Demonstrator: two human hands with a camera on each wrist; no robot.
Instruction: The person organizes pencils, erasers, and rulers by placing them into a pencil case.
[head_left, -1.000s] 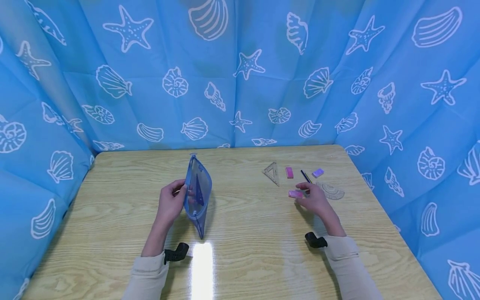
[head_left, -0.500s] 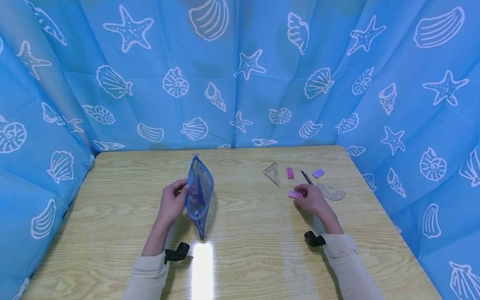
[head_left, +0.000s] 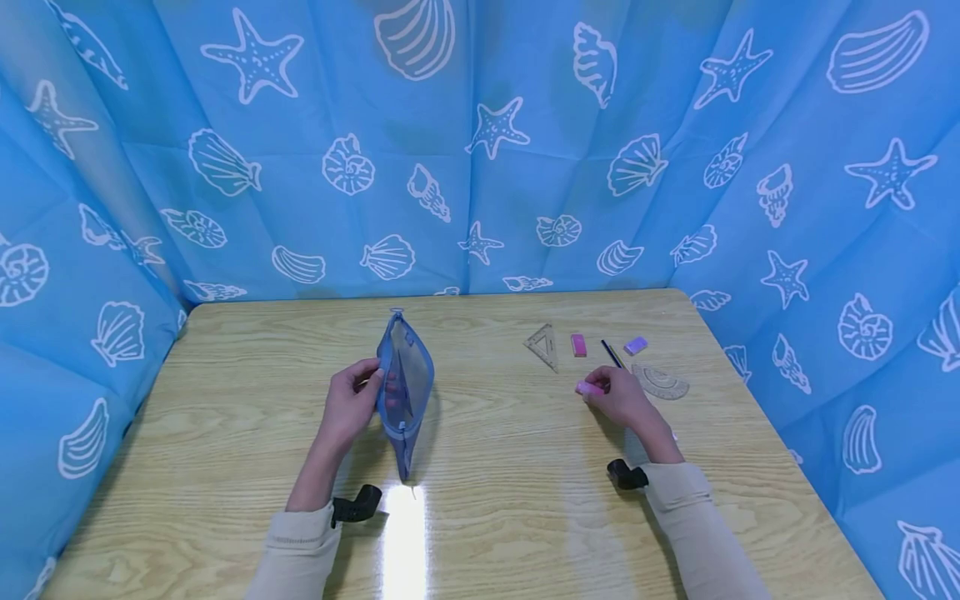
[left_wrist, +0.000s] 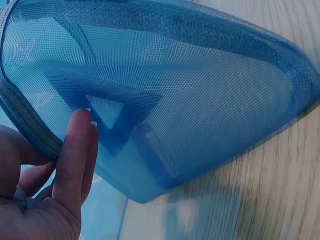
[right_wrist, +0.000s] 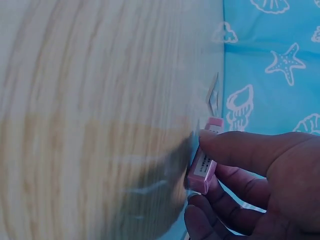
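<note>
In the head view my left hand [head_left: 354,402] pinches the near rim of a blue mesh zipper pouch [head_left: 417,375], which stands with its mouth spread. Through the mesh in the left wrist view, a blue triangular set square [left_wrist: 125,137] shows inside, beside a small block-shaped item [left_wrist: 157,155] that is hard to make out. My right hand [head_left: 626,398] holds a pink eraser [head_left: 590,389] between thumb and fingers, low over the table. The right wrist view shows a white label on that eraser [right_wrist: 201,172], with the thumb [right_wrist: 235,147] covering part of it.
Beyond the right hand lie a clear set square [head_left: 537,349], another pink eraser [head_left: 578,345], a purple eraser [head_left: 636,345], dark and yellow pencils [head_left: 611,353] and a clear protractor [head_left: 669,388]. A blue curtain [head_left: 510,208] surrounds the wooden table [head_left: 495,483].
The right fingers have closed around the pink eraser and tilted it slightly. The left hand and pouch have shifted a little to the right, the pouch mouth spreading slightly wider.
</note>
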